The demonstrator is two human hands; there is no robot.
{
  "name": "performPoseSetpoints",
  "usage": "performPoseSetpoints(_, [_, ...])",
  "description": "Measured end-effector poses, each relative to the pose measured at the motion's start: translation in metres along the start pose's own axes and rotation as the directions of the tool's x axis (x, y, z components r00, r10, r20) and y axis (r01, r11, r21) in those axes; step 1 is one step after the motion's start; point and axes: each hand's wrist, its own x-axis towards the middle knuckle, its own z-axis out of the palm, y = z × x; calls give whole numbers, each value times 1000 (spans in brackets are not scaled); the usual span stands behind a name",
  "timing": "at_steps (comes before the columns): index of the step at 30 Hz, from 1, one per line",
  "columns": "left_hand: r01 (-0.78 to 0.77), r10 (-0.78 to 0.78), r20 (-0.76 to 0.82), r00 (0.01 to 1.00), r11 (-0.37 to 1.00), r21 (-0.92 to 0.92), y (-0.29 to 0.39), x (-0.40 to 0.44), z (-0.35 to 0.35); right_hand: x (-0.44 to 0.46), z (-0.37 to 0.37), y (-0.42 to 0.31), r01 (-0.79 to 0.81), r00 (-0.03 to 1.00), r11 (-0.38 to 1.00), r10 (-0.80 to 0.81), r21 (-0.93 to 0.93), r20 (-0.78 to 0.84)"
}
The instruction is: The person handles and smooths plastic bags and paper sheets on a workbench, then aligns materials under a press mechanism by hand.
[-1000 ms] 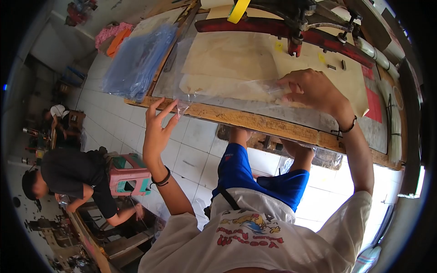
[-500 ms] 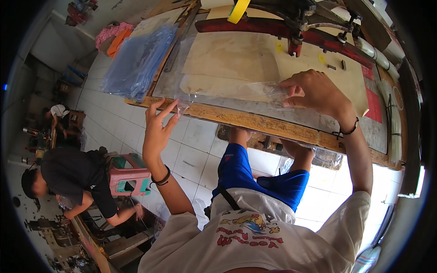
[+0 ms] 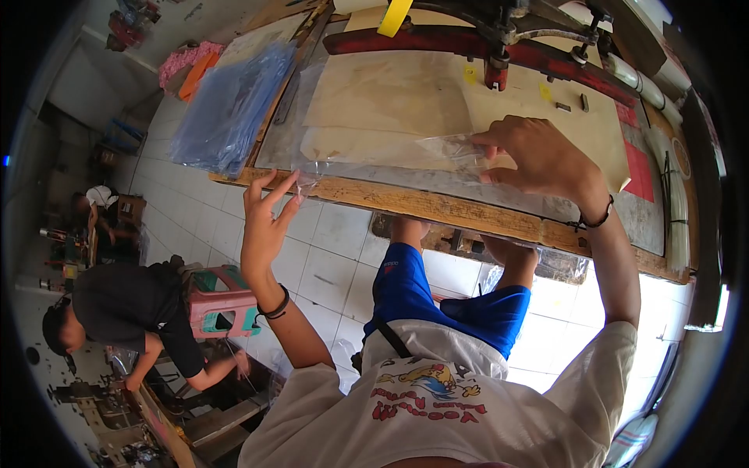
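the left hand (image 3: 264, 222) pinches the near left corner of a clear plastic sheet (image 3: 382, 109), its grip closed on a gathered bit of film just past the wooden edge of the worktop (image 3: 406, 201). the right hand (image 3: 542, 160) reaches over the near right part of that sheet, thumb and forefinger apart at the film; i cannot tell whether this grip has hold of it. the sheet lies ahead of and between both grips, over a tan sheet (image 3: 562, 144), and the two hands sit wide apart probably so the thin film stays spread and square along the near edge. beyond the left grip, a pile of bluish plastic sheets (image 3: 234, 109) lies beside the worktop, likely kept there within arm's reach. beyond the right grip are two small metal blocks (image 3: 584, 102), perhaps weights or markers, and farther ahead a red bar (image 3: 406, 40) spans the worktop.
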Motion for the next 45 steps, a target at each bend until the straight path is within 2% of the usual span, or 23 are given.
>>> performPoseSetpoints(8, [25, -26, 24, 999, 999, 45, 10, 4, -7, 0, 6, 3, 32, 998, 998, -35, -50, -53])
performPoseSetpoints(14, [-58, 57, 51, 997, 998, 11, 8, 15, -13, -1, 6, 1, -4, 999, 1000, 3, -20, -42])
performPoseSetpoints(17, [-98, 96, 31, 995, 992, 76, 5, 16, -12, -2, 7, 0, -26, 999, 1000, 25, -17, -46])
performPoseSetpoints(24, [-68, 64, 38, 997, 992, 111, 7, 17, -12, -4, 3, -5, 39, 999, 998, -38, -48, 11])
performPoseSetpoints(29, [-118, 113, 63, 992, 989, 90, 4, 18, -14, -4, 2, 7, 71, 997, 997, -71, 15, 21])
performPoseSetpoints(35, [-100, 97, 52, 994, 994, 40, 5, 18, -15, -3, 0, 6, 84, 996, 995, -85, 55, 11])
performPoseSetpoints(45, [-95, 93, 44, 995, 995, 39, 4, 22, -16, 1, 1, 9, 21, 1000, 984, -24, 176, 13])
